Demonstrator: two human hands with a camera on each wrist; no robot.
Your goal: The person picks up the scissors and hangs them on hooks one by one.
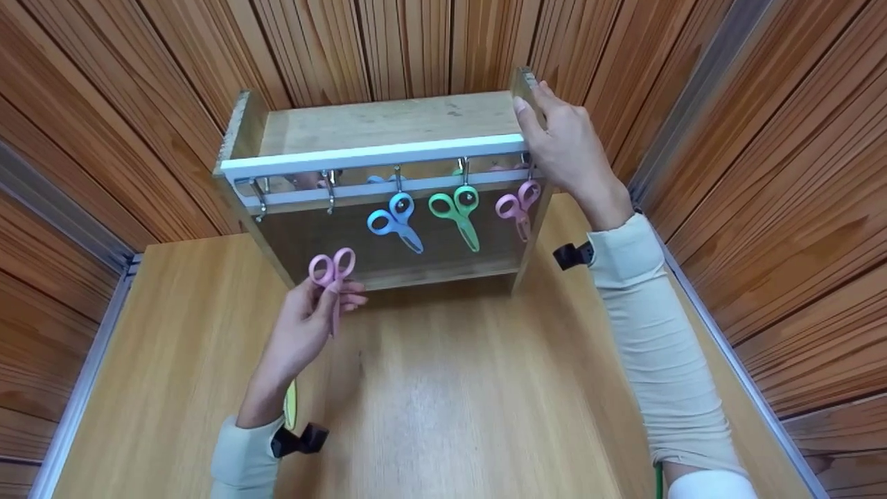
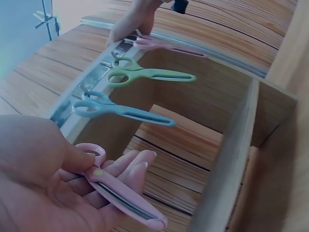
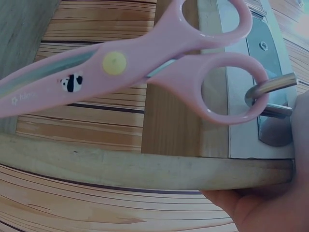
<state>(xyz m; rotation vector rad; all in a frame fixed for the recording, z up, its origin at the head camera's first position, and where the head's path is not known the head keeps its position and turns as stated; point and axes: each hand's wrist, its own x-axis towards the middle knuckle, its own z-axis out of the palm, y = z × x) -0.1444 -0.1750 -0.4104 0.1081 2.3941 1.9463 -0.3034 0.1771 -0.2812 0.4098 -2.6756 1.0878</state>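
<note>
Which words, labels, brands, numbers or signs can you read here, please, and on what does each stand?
Rightmost hanging scissors: a small word, seemingly starting with "h", too blurred to read fully, beside a flower-like mark and a panda picture.
I see no other text.

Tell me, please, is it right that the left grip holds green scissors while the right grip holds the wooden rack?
Not quite: the head view shows the left grip holding pink scissors, not green, while the right grip holds the wooden rack.
</note>
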